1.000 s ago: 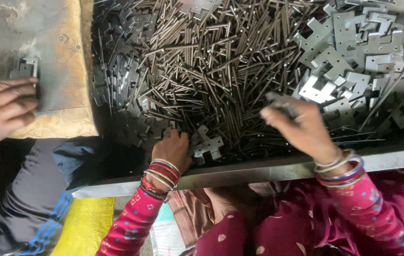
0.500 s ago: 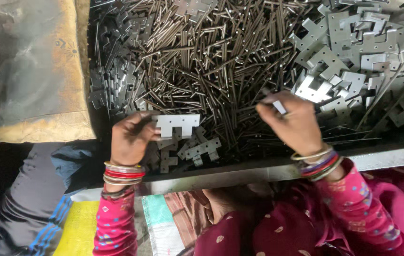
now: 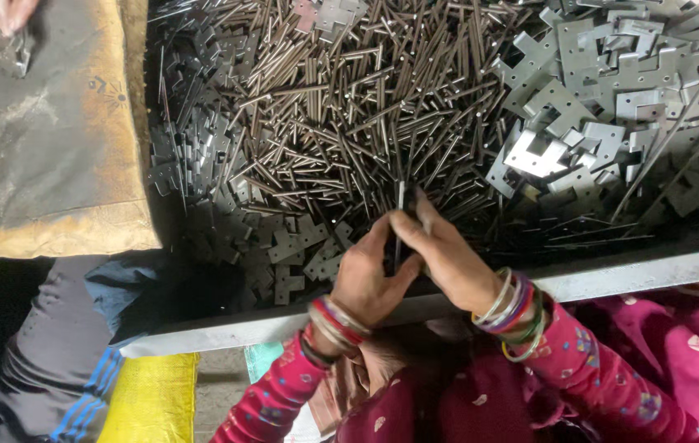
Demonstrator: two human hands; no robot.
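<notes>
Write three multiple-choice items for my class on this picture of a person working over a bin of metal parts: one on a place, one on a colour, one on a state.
1. Where does the pile of flat notched plates lie in the bin?
A. upper right
B. lower left corner only
C. on the yellow sack

2. What colour are the person's sleeves?
A. white
B. pink-red with a pattern
C. plain black

3. How are the left hand and right hand placed?
A. far apart at the bin's two ends
B. resting flat on the brown mat
C. close together, holding a thin metal pin

Answers:
1 A, the bright plates are heaped to the right of the rods.
2 B, both forearms show patterned pink-red cloth.
3 C, the fingers meet around the pin near the bin's front edge.
</notes>
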